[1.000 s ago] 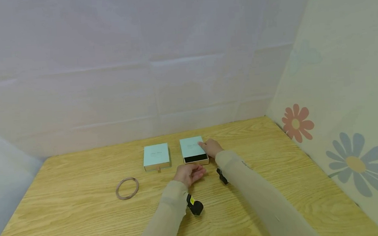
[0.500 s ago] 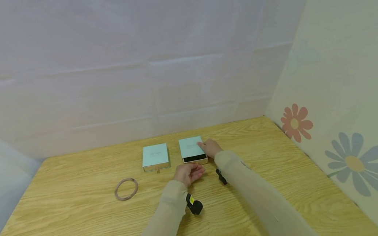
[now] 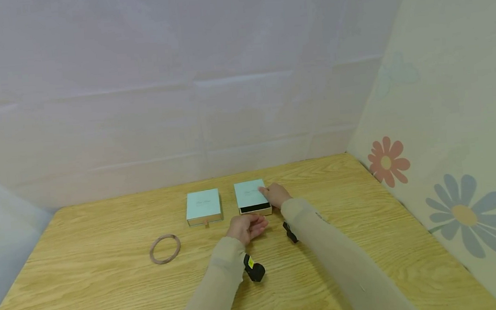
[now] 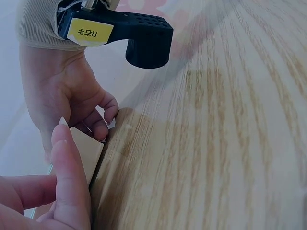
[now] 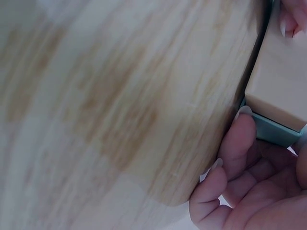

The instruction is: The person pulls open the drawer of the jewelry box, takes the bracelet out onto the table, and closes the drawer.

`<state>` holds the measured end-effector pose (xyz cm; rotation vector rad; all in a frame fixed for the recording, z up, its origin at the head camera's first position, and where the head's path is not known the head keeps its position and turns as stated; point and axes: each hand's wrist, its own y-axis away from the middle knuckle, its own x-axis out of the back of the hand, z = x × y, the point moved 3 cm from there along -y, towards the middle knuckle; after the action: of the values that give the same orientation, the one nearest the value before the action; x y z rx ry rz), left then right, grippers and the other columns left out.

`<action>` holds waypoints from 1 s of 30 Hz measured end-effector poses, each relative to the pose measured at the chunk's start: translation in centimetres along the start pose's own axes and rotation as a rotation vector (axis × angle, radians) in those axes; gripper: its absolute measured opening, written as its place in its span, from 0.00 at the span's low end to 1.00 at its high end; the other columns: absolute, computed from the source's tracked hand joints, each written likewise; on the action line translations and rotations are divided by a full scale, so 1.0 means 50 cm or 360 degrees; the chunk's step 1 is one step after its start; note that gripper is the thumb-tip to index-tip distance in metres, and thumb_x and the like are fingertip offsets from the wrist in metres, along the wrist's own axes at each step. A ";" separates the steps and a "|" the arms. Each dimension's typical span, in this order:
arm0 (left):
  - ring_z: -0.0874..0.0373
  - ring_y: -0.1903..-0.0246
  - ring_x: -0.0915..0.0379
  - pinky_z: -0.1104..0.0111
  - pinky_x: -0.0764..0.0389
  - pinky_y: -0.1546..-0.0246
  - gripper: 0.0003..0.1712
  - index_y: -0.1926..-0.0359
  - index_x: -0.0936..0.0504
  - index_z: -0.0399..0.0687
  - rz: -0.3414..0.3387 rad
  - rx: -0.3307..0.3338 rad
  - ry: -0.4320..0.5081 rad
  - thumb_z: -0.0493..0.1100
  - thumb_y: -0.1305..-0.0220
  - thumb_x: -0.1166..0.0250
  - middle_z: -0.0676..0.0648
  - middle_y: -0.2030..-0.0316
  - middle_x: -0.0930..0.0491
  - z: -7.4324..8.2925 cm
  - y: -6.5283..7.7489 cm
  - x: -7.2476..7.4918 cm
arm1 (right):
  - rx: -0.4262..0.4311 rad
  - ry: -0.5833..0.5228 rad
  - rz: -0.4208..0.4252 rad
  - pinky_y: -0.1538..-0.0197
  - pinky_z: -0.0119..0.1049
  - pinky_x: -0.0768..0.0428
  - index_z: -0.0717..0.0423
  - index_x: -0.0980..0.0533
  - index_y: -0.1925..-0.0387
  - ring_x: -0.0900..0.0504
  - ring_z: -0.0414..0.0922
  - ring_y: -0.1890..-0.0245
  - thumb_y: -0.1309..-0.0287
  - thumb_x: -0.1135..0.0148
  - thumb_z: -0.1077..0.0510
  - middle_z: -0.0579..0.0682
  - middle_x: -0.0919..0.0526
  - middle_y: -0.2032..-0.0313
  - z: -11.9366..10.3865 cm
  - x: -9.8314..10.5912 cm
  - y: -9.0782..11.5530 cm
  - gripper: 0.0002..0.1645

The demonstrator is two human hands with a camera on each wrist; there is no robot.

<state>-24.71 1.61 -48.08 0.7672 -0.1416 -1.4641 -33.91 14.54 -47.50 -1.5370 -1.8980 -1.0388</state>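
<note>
A pale blue drawer box [image 3: 249,192] lies near the table's back edge. Its drawer [image 3: 256,212] juts partly out at the front, baring a dark inside. My right hand [image 3: 276,195] grips the sleeve's right side, thumb on top and fingers curled at the side. At the drawer front is my left hand [image 3: 245,228], fingertips right at the panel [image 5: 283,81]; I cannot tell whether they pinch its pull tab. Left of this one sits a second pale blue drawer box [image 3: 203,205], closed, its small tab facing front. A brownish ring like a bangle [image 3: 162,262] lies flat at front left.
The wooden table [image 3: 89,291] meets a pale cloth backdrop [image 3: 150,109] behind and a flower-printed cloth [image 3: 439,113] on the right. Black wrist cameras, such as the left one [image 3: 254,270], stick out from both forearms.
The dark strip of the drawer's inside looks slightly narrower than a second ago. Both hands keep nearly the same places; the head view has shifted a little.
</note>
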 end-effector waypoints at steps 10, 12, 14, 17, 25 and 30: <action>0.59 0.74 0.18 0.72 0.18 0.72 0.14 0.48 0.24 0.25 0.0015 -0.0005 -0.0006 0.31 0.28 0.48 0.41 0.67 0.17 0.001 -0.004 0.001 | -0.0004 -0.0014 -0.0010 0.58 0.43 0.23 0.68 0.23 0.49 0.22 0.52 0.65 0.26 0.56 0.44 0.61 0.20 0.53 0.005 -0.001 -0.003 0.31; 0.59 0.74 0.18 0.72 0.17 0.72 0.14 0.48 0.24 0.25 0.0016 -0.0006 -0.0004 0.31 0.28 0.48 0.41 0.67 0.17 0.002 -0.005 0.002 | -0.0006 -0.0008 -0.0013 0.57 0.44 0.23 0.69 0.24 0.47 0.22 0.51 0.64 0.25 0.56 0.44 0.62 0.20 0.52 0.002 0.000 -0.001 0.31; 0.59 0.74 0.18 0.72 0.17 0.72 0.14 0.48 0.24 0.25 0.0017 -0.0004 0.0000 0.31 0.28 0.48 0.41 0.66 0.16 0.003 -0.006 0.003 | -0.0008 -0.0006 -0.0016 0.57 0.43 0.22 0.70 0.24 0.48 0.22 0.51 0.65 0.25 0.56 0.44 0.62 0.20 0.52 0.000 0.001 0.002 0.32; 0.59 0.74 0.18 0.71 0.17 0.71 0.14 0.47 0.24 0.25 0.0011 -0.0003 0.0004 0.31 0.28 0.47 0.41 0.66 0.16 0.004 -0.006 0.003 | -0.0010 -0.0009 -0.0015 0.59 0.42 0.22 0.70 0.24 0.49 0.21 0.51 0.69 0.25 0.57 0.44 0.62 0.19 0.55 -0.004 0.003 0.008 0.32; 0.60 0.75 0.19 0.73 0.18 0.73 0.16 0.45 0.25 0.23 -0.0010 -0.0005 0.0006 0.30 0.28 0.48 0.43 0.71 0.17 0.007 -0.008 0.003 | -0.0003 -0.0061 -0.0016 0.69 0.37 0.24 0.68 0.21 0.57 0.29 0.45 0.81 0.25 0.55 0.44 0.55 0.23 0.76 -0.007 0.005 0.013 0.29; 0.61 0.75 0.19 0.72 0.17 0.72 0.16 0.44 0.26 0.25 -0.0017 -0.0003 -0.0002 0.31 0.27 0.49 0.43 0.70 0.17 0.007 -0.012 0.002 | -0.0026 -0.0073 -0.0038 0.73 0.35 0.24 0.68 0.21 0.59 0.30 0.44 0.87 0.26 0.55 0.43 0.52 0.28 0.84 -0.002 0.003 0.007 0.30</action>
<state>-25.37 1.41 -48.17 0.7661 -0.1371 -1.4750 -33.63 14.57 -47.23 -1.5636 -1.9479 -1.0400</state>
